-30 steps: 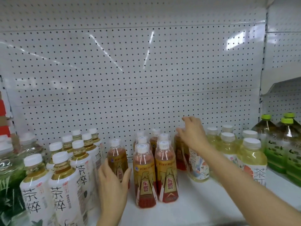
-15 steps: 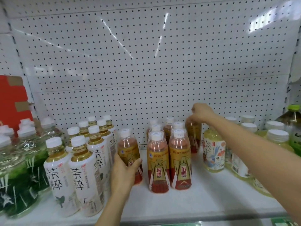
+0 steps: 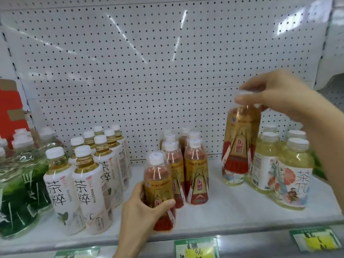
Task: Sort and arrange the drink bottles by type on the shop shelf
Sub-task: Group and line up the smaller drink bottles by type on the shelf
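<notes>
— What fills the view, biggest first?

— A white pegboard back wall (image 3: 130, 71), then the white shelf (image 3: 232, 207) below it, with green price tags (image 3: 196, 247) along its front edge. A red carton (image 3: 9, 107) shows at the far left.

— And the bottles standing on it?

— From the left: green-labelled clear bottles (image 3: 16, 192), then white-labelled tea bottles (image 3: 87, 183) in rows, then a block of red-and-gold energy drink bottles (image 3: 195, 170) in the middle, and at the right pale yellow tea bottles (image 3: 290, 174) with painted labels.

— What is the left hand doing?

— The left hand (image 3: 141, 213) is wrapped round the lower body of one red-and-gold bottle (image 3: 158, 183), thumb across the front of the label, fingers behind. That bottle is upright, at the front left of the energy drink block and just beside it, near the shelf's front edge. Whether its base touches the shelf I cannot tell.

— And the right hand?

— The right hand (image 3: 275, 94) pinches the neck and white cap of a second red-and-gold bottle (image 3: 240, 142), fingers curled over the top. That bottle hangs upright, lifted clear above the shelf, in front of the left-most pale yellow bottles and well apart from the middle block. The picture is blurred there, so finer finger placement is unclear.
</notes>
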Demonstrator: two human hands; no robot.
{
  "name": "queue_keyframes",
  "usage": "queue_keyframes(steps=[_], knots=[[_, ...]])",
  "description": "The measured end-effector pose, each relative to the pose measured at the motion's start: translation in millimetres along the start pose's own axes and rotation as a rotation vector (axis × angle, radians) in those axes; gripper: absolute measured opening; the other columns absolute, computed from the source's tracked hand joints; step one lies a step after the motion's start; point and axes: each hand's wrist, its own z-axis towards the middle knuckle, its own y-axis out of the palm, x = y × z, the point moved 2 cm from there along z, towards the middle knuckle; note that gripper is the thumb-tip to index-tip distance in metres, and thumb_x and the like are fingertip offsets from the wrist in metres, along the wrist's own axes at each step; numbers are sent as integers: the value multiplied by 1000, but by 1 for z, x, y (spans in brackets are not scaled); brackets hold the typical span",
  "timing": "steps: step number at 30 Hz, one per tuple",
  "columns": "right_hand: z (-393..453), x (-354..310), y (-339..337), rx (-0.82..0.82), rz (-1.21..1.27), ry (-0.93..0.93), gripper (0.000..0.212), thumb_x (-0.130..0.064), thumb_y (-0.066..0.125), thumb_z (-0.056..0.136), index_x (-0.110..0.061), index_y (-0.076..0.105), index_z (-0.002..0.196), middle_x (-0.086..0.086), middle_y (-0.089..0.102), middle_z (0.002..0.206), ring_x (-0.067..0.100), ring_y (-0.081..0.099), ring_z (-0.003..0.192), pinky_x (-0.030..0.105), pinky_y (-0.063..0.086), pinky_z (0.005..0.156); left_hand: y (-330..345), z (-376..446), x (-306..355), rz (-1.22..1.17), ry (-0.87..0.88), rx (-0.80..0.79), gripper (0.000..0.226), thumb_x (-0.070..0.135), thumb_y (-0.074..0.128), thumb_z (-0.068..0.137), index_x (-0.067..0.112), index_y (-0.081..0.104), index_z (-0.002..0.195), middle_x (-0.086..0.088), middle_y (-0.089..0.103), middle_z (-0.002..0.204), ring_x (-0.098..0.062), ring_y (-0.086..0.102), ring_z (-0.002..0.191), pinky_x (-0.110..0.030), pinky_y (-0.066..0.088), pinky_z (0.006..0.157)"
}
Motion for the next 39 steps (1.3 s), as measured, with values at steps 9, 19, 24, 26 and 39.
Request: queue_keyframes(steps=[9,19,24,26,39], knots=[[-42,21,91,-394,94,-47,34,-26,78,79,-25,70,112,-7,72,107,12,67,101,37,52,95,22,-3,2,45,68,8,75,48,91,58,31,58,124,18,71,102,0,67,94,-29,58,87],[-102,58,149,-129,271,77,98,-52,80,68,-36,28,149,-10,36,150,11,40,135,40,39,110,11,-4,-21,79,48,-137,69,17,92,65,39,58,120,19,72,108,-1,67,106,-30,56,94],[-145,87,194,-262,447,218,77,-30,79,78,-33,40,144,-21,60,126,-3,60,113,37,50,103,15,-1,-24,59,72,-133,67,15,93,64,39,61,118,16,72,109,-5,67,105,-34,57,94],[-146,85,202,-266,452,194,65,-25,73,85,-34,42,142,-21,66,117,-8,62,105,29,52,99,19,-1,-25,57,101,-99,71,15,92,64,33,62,125,14,67,114,-4,65,107,-32,57,94],[-148,95,206,-292,713,186,85,-34,80,78,-33,34,148,-17,58,136,2,55,125,40,44,109,21,-8,-18,12,187,-79,80,26,89,69,51,45,131,24,53,127,4,55,118,-17,47,102]])
